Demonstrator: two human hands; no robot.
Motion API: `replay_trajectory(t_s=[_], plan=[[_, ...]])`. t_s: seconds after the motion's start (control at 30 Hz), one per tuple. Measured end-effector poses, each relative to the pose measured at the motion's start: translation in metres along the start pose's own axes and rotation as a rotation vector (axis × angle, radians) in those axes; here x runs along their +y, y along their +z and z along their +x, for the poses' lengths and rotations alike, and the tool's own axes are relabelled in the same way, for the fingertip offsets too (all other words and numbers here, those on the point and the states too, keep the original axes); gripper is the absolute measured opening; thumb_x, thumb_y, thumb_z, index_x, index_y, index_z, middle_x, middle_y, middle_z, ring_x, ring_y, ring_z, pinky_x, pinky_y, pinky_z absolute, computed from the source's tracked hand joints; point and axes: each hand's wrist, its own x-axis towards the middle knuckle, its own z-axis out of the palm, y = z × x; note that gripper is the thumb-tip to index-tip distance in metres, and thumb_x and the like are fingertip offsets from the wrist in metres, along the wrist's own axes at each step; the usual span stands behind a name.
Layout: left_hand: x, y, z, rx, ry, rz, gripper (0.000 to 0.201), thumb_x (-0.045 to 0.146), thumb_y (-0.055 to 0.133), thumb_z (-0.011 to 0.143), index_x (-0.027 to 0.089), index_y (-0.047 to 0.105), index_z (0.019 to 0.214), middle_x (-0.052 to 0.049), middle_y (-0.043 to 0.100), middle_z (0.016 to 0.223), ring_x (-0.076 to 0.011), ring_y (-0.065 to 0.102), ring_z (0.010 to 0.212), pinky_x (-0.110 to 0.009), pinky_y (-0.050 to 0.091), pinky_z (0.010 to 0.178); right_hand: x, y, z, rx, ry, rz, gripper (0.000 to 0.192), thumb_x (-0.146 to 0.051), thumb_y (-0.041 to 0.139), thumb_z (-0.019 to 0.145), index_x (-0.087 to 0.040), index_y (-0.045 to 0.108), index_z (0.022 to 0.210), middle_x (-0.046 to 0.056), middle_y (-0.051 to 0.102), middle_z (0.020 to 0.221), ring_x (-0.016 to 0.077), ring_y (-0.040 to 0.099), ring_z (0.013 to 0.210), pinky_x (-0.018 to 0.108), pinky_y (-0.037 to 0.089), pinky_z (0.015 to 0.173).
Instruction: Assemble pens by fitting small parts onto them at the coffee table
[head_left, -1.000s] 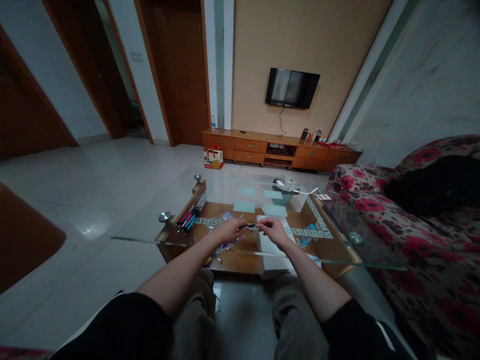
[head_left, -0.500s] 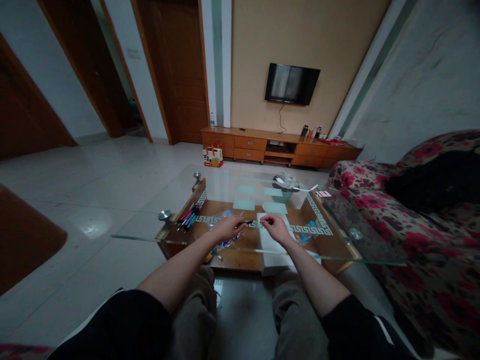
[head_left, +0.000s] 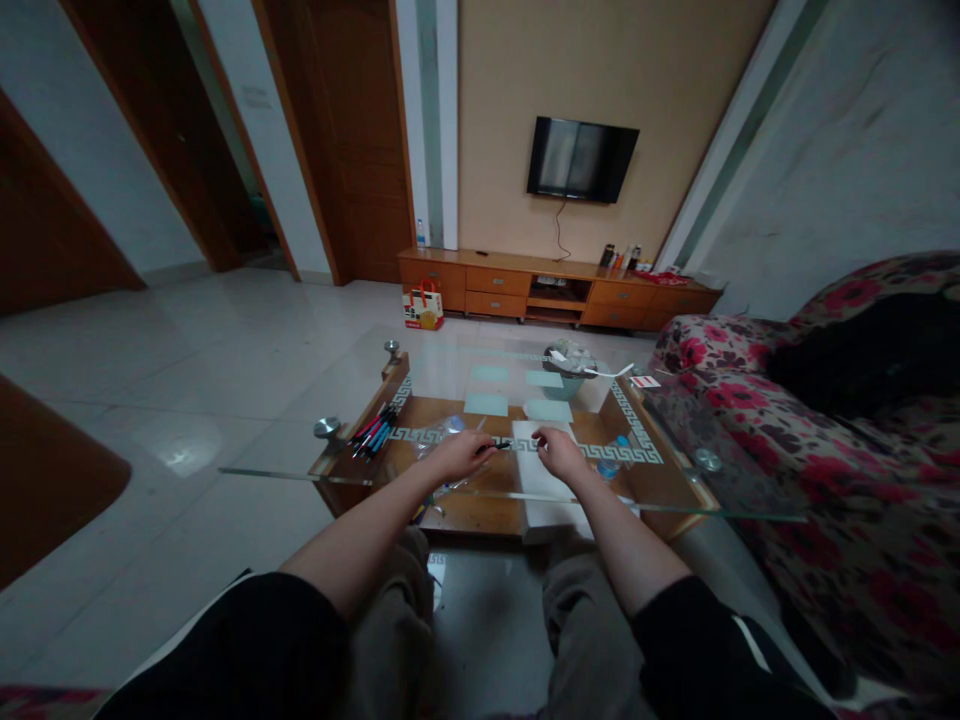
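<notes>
I sit at a glass-topped coffee table (head_left: 285, 470). My left hand (head_left: 457, 455) is closed around a dark pen (head_left: 501, 446), whose tip pointing right sticks out of my fingers. A short gap to the right, my right hand (head_left: 559, 455) rests with curled fingers on a white sheet of paper (head_left: 544, 495); something small may be pinched in it, but it is too small to tell. Clear plastic packaging (head_left: 442, 435) lies on the glass just behind my left hand.
A bunch of red, blue and black pens (head_left: 371, 435) lies at the table's left end. A bowl (head_left: 570, 365) with a white spoon stands at the far side. A floral sofa (head_left: 825, 440) is on the right, a TV cabinet (head_left: 555, 292) at the wall.
Both hands held the pen together a second ago. They have drawn apart: the pen stays in my left hand, and my right hand has settled onto the paper.
</notes>
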Motion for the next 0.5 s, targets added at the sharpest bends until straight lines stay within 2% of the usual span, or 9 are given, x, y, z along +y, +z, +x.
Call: replay_trajectory(t_s=[0.23, 0.33, 0.43, 0.5], plan=[[0.002, -0.004, -0.001, 0.004, -0.018, 0.011, 0.023, 0.033, 0.047, 0.096, 0.02, 0.066, 0.096, -0.005, 0.066, 0.086, -0.0176, 0.06, 0.077, -0.026, 0.042, 0.068, -0.004, -0.003, -0.003, -0.021, 0.007, -0.058, 0.033, -0.011, 0.061, 0.08, -0.016, 0.066, 0.112, 0.009, 0.068, 0.103, 0.0186, 0.061, 0.097, 0.026, 0.043, 0.088], [0.0, -0.004, -0.001, 0.016, -0.013, 0.017, 0.018, 0.028, 0.051, 0.093, 0.02, 0.065, 0.102, -0.005, 0.066, 0.091, -0.0185, 0.061, 0.083, -0.026, 0.043, 0.072, -0.012, -0.013, -0.003, 0.052, -0.021, -0.051, 0.035, -0.016, 0.06, 0.082, -0.013, 0.063, 0.117, 0.012, 0.063, 0.114, 0.0204, 0.058, 0.104, 0.029, 0.042, 0.093], [0.001, -0.006, -0.001, 0.026, 0.017, 0.011, 0.018, 0.025, 0.055, 0.09, 0.02, 0.064, 0.105, -0.006, 0.064, 0.095, -0.0191, 0.061, 0.088, -0.027, 0.044, 0.077, -0.027, -0.023, -0.005, 0.171, -0.109, 0.064, 0.028, -0.025, 0.055, 0.09, -0.014, 0.063, 0.114, 0.011, 0.064, 0.109, 0.0178, 0.06, 0.091, 0.029, 0.045, 0.087], [0.004, -0.008, 0.0, 0.042, 0.052, 0.015, 0.019, 0.023, 0.056, 0.089, 0.02, 0.064, 0.106, -0.006, 0.063, 0.097, -0.0194, 0.06, 0.09, -0.027, 0.044, 0.078, -0.039, -0.026, -0.008, 0.194, -0.177, 0.158, 0.027, -0.032, 0.052, 0.094, -0.015, 0.064, 0.11, 0.01, 0.066, 0.104, 0.0158, 0.06, 0.08, 0.027, 0.046, 0.079]])
